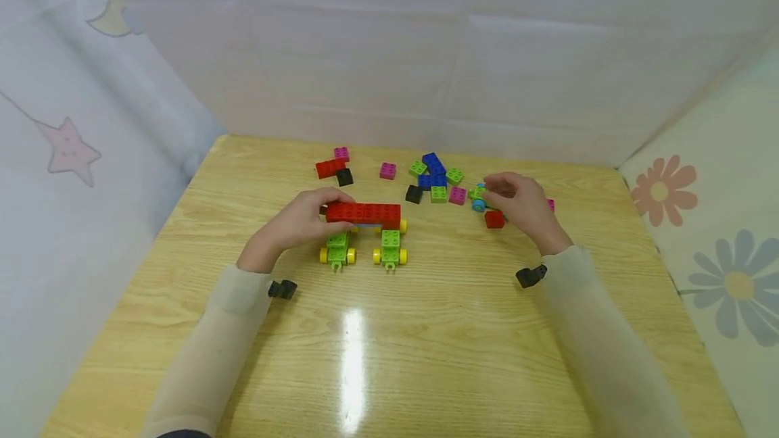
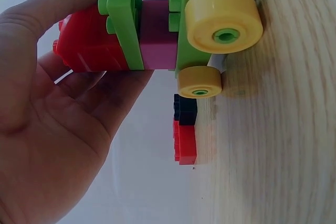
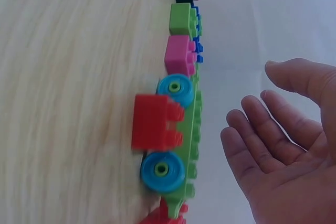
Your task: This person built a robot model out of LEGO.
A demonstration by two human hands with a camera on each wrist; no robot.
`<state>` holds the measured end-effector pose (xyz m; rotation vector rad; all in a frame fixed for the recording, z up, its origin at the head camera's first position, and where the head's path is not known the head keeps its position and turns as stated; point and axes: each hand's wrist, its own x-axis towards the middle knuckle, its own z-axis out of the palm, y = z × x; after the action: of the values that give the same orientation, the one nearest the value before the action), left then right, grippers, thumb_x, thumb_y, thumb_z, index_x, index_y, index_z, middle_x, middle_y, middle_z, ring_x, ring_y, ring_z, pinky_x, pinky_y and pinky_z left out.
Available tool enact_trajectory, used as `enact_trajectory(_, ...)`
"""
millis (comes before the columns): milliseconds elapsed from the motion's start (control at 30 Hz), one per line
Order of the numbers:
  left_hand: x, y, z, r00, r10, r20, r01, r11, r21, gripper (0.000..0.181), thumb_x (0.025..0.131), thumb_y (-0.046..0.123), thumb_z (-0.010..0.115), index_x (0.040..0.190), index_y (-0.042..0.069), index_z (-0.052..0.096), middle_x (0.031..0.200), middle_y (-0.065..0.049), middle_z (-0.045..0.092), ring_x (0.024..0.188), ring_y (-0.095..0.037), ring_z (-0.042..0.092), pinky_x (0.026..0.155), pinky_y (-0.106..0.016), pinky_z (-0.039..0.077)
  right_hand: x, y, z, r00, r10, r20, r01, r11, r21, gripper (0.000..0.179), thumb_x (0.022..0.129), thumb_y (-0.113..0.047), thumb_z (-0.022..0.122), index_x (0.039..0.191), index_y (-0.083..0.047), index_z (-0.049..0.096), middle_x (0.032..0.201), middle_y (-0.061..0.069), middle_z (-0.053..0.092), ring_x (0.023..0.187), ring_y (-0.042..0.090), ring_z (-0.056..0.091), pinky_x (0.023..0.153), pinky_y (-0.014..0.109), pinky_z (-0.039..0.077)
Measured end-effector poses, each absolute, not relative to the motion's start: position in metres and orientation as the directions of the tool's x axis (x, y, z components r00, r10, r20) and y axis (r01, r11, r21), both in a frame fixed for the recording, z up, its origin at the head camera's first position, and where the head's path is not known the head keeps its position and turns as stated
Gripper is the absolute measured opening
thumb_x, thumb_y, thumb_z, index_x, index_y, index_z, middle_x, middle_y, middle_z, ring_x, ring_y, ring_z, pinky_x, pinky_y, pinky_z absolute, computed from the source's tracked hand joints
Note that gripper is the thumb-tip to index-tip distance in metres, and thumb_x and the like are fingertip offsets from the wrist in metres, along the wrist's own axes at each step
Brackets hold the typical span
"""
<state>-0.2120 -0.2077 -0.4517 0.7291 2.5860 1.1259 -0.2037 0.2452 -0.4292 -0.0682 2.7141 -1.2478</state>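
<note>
My left hand (image 1: 301, 223) grips the left end of a toy vehicle of building blocks, thumb and fingers on opposite sides of its red bricks (image 1: 365, 213). Beneath the red, the left wrist view shows green bricks (image 2: 126, 22), a pink brick (image 2: 158, 35) and a green wheeled base with yellow wheels (image 2: 223, 19) close over the table. Two green ends (image 1: 390, 255) point toward me. My right hand (image 1: 525, 205), fingers relaxed and holding nothing, hovers over a green wheeled base (image 3: 187, 135) with blue wheels. A small red brick (image 3: 150, 123) stands in front of that base.
Loose blue bricks (image 1: 433, 165), green bricks (image 1: 454, 176), pink bricks (image 1: 387, 169) and a black brick (image 1: 414, 194) lie along the back of the wooden table (image 1: 438, 330). At back left are a red brick (image 1: 328, 168) and another black one. A pale cloth hangs behind.
</note>
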Motion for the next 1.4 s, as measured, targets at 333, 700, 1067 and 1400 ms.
enact_trajectory(333,-0.213,-0.208,-0.452,-0.847,0.531,-0.015,0.356,0.588,0.726,0.036,0.101,0.026,0.086,0.134,0.015,0.074,0.124,-0.005,0.077,0.104,-0.024,0.067,0.097,-0.043,0.059,-0.187,0.270,-0.438,-0.977,-0.095,-0.191,0.074,0.692,-0.718,0.050,0.111,-0.032,0.072,0.154,-0.008,0.063,0.153,0.019,0.068,0.139,0.039,0.066,0.119,0.061,0.053)
enact_trajectory(700,-0.213,-0.207,-0.453,-0.842,0.539,-0.018,0.361,0.588,0.724,0.038,0.102,0.028,0.085,0.136,0.017,0.073,0.124,-0.003,0.077,0.099,-0.023,0.066,0.094,-0.043,0.058,-0.180,0.283,-0.445,-0.974,-0.098,-0.202,0.074,0.711,-0.700,0.053,0.113,-0.036,0.070,0.156,-0.006,0.062,0.152,0.022,0.067,0.139,0.041,0.065,0.115,0.063,0.056)
enact_trajectory(1067,-0.213,-0.206,-0.449,-0.845,0.534,-0.021,0.355,0.592,0.724,0.036,0.101,0.024,0.086,0.134,0.016,0.074,0.122,-0.004,0.077,0.098,-0.024,0.065,0.093,-0.042,0.058,-0.181,0.285,-0.443,-0.980,-0.071,-0.187,0.080,0.717,-0.692,0.050,0.113,-0.033,0.071,0.155,-0.007,0.063,0.154,0.021,0.066,0.136,0.041,0.065,0.108,0.056,0.058)
enact_trajectory(1400,-0.213,-0.203,-0.448,-0.844,0.537,-0.019,0.360,0.591,0.722,0.035,0.100,0.021,0.086,0.132,0.013,0.074,0.120,-0.006,0.077,0.097,-0.024,0.064,0.091,-0.041,0.057,-0.194,0.275,-0.440,-0.984,-0.060,-0.171,0.078,0.710,-0.700,0.049,0.112,-0.032,0.071,0.154,-0.007,0.064,0.150,0.020,0.068,0.133,0.040,0.065,0.109,0.059,0.057)
